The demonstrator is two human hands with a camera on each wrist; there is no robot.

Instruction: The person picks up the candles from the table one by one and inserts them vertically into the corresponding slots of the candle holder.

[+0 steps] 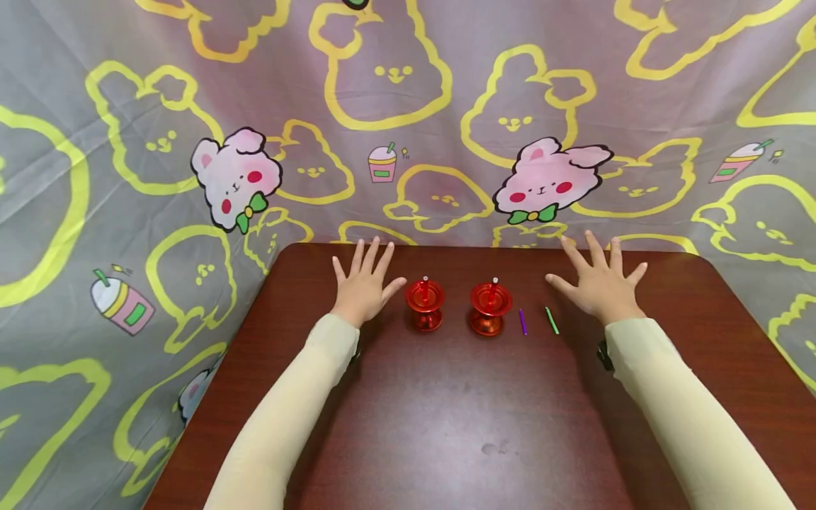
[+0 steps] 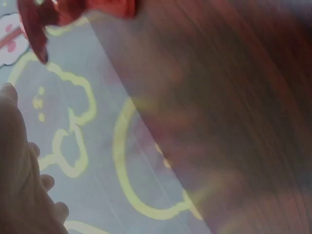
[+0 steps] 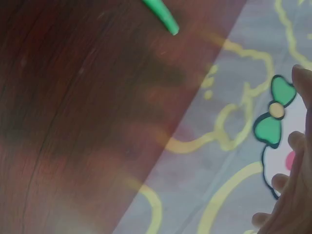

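Two shiny red candle holders stand upright on the dark wooden table, a left one (image 1: 428,320) and a right one (image 1: 487,324), each with a short white-tipped stick in its dish. To their right lie a thin purple stick (image 1: 523,321) and a thin green stick (image 1: 552,320); they look like small candles. My left hand (image 1: 360,289) is spread just left of the left holder, holding nothing. My right hand (image 1: 601,289) is spread right of the green stick, its fingers apart and nothing in them. In the left wrist view a red holder (image 2: 73,12) shows at the top.
The wooden table (image 1: 446,425) runs back to a grey cloth (image 1: 440,71) with yellow outlines and pink cartoon animals. This cloth also hangs along the left and right sides. A dark band sits at each wrist, partly under the pale sleeves (image 1: 274,425).
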